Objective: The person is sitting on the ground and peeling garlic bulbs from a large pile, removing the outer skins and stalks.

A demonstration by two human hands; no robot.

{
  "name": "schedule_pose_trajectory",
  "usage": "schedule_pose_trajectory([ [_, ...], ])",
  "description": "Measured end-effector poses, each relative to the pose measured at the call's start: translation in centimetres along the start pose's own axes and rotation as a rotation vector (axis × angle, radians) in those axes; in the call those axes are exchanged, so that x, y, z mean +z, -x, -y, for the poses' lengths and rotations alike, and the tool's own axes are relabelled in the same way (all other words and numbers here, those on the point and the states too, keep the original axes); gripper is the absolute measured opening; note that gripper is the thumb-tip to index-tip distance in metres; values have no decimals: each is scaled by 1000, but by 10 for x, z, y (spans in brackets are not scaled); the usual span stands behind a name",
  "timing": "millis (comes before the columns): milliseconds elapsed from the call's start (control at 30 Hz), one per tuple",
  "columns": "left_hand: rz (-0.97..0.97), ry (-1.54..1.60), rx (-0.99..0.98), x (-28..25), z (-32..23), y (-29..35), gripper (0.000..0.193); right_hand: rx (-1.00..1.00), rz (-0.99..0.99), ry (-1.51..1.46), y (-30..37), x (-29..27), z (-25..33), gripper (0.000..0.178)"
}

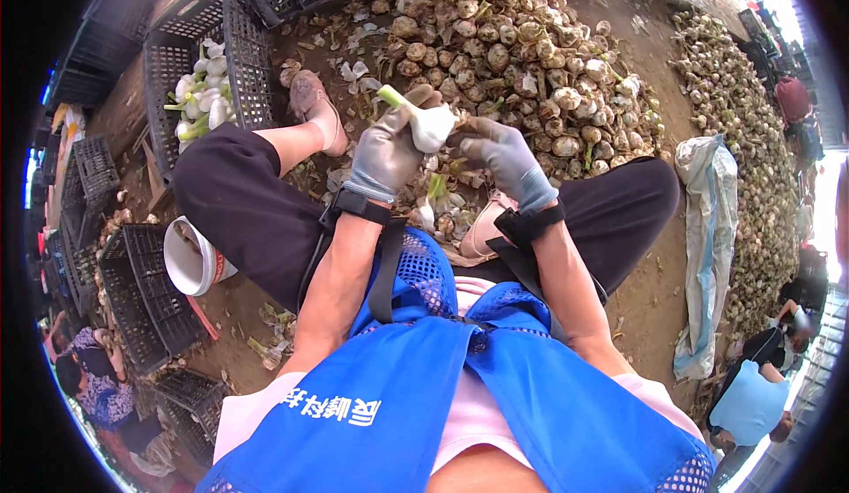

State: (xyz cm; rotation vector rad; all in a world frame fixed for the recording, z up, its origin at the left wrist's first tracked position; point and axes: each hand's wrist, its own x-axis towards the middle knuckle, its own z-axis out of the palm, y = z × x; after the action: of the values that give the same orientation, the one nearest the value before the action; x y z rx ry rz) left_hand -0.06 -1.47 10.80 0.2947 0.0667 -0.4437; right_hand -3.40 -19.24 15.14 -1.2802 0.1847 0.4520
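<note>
A peeled white garlic bulb (432,129) with a short green stem stub is held up in front of me. My left hand (389,150), in a grey-coated glove, closes on it from the left near the stem. From the other side my right hand (504,159), gloved too, pinches at the root end with soil-darkened fingertips. Whether a loose bit of skin or root is between those fingertips is hard to make out. Beyond both hands spreads a large heap of unpeeled, soil-stained garlic (522,51). Below the hands, cut stems and papery skins (433,197) lie between my feet.
At the left, a black plastic crate (162,86) holds clean white bulbs. A white bucket (190,259) and more black crates (146,290) stand nearer. On the right lie a pale woven sack (707,245) and a longer garlic heap (752,166). Other people sit at both lower edges.
</note>
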Motion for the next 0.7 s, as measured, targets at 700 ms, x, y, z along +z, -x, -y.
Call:
schedule_pose_trajectory([
  [700,-290,-345,98,-1,23,2,28,83,-148,-293,-15,-1,-21,25],
])
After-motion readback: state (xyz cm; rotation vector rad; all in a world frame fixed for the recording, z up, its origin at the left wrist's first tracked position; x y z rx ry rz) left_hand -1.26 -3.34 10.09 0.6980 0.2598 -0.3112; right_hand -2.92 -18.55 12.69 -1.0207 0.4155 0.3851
